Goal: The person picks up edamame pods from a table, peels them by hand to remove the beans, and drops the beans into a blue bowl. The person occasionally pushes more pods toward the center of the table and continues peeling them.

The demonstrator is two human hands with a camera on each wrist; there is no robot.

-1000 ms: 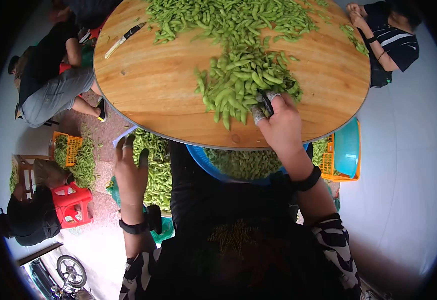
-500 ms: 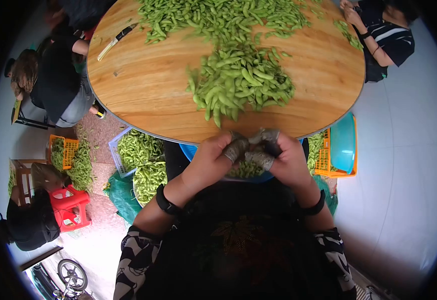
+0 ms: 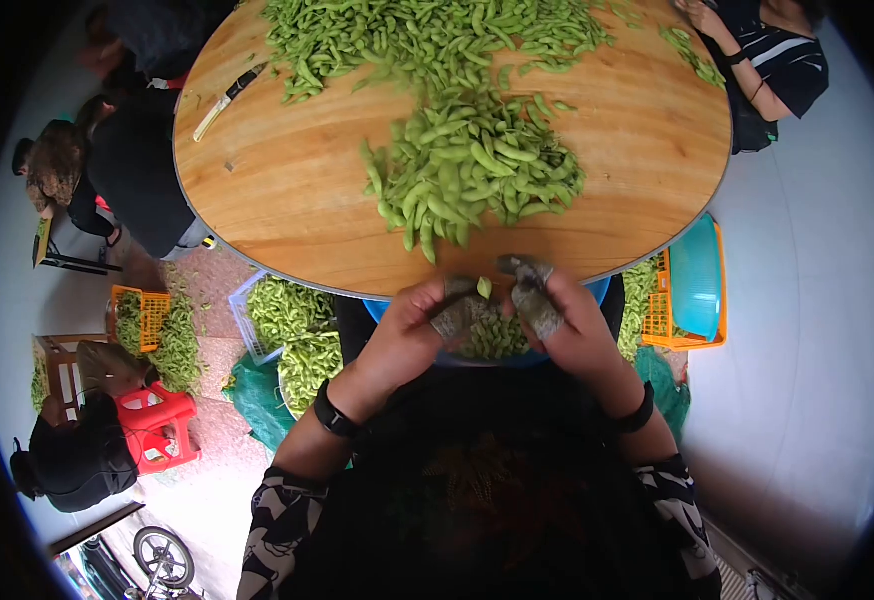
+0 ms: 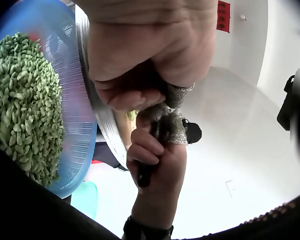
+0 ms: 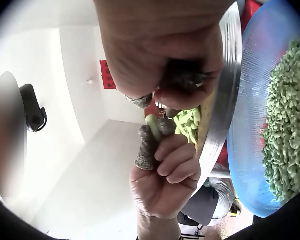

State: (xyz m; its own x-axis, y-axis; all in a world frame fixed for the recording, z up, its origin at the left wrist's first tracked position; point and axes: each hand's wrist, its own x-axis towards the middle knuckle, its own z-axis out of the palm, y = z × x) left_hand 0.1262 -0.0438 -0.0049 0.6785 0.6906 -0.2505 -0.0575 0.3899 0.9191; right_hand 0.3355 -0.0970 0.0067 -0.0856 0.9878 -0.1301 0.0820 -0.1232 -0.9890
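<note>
Your left hand (image 3: 412, 330) and right hand (image 3: 567, 325) both pinch one pod (image 3: 484, 288) over the blue basin (image 3: 597, 292); squeeze unevenly and beans may overshoot it.

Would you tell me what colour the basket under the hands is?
Blue; the basket shows best in the right wrist view.

A round wooden table (image 3: 287, 190) with a metal rim carries everything. Just beyond the hands, near the table's near edge, lies a loose heap of green pods (image 3: 472, 165). Farther off from the hands, a larger spread of pods (image 3: 427, 35) covers the far side. Well off to the left of the hands, a knife (image 3: 225, 100) lies on bare wood.
</note>
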